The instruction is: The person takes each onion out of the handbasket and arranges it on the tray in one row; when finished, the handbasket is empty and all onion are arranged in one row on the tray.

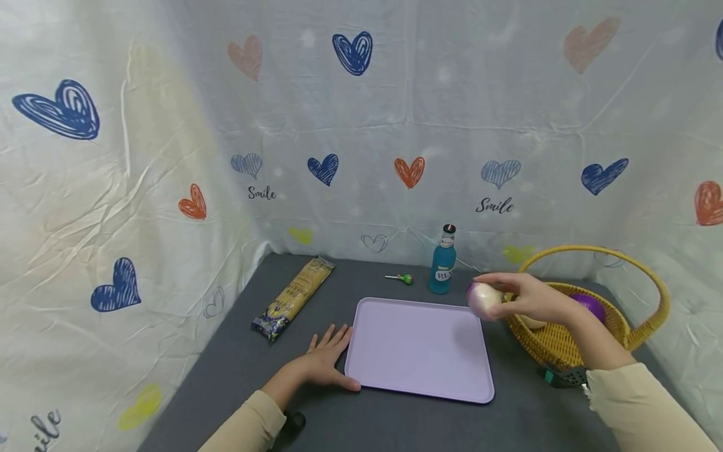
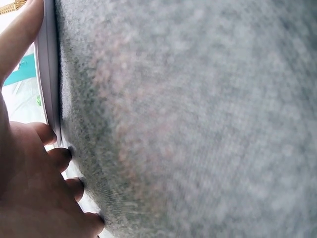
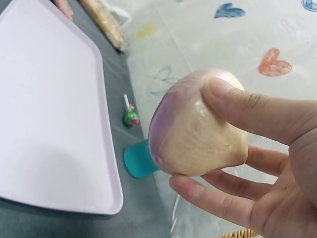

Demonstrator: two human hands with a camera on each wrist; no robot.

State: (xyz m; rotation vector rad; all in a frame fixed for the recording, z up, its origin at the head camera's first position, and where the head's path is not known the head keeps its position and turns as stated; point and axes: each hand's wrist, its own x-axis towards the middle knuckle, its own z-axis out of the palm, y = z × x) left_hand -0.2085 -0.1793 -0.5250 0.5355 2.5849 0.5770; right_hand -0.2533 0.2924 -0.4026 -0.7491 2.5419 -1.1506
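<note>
My right hand (image 1: 528, 296) pinches a cream-and-purple turnip (image 1: 484, 301) between thumb and fingers, lifted beyond the tray's right edge and beside the basket. In the right wrist view the turnip (image 3: 198, 129) fills the middle, its purple side facing left. A pale lilac rectangular tray (image 1: 418, 348) lies flat on the grey table. At the tray's left edge, my left hand (image 1: 324, 363) rests with its fingers spread and the thumb at the near corner. Up close in the left wrist view, the fingers (image 2: 62, 158) touch the grey tabletop beside the tray's rim (image 2: 48, 64).
On the right stands a yellow wicker basket (image 1: 536, 342) with a tall handle, holding a purple item (image 1: 589, 306) and a pale one. Behind the tray are a blue bottle (image 1: 443, 260) and a green lollipop (image 1: 405, 279). A yellow packet (image 1: 294, 297) lies at the left.
</note>
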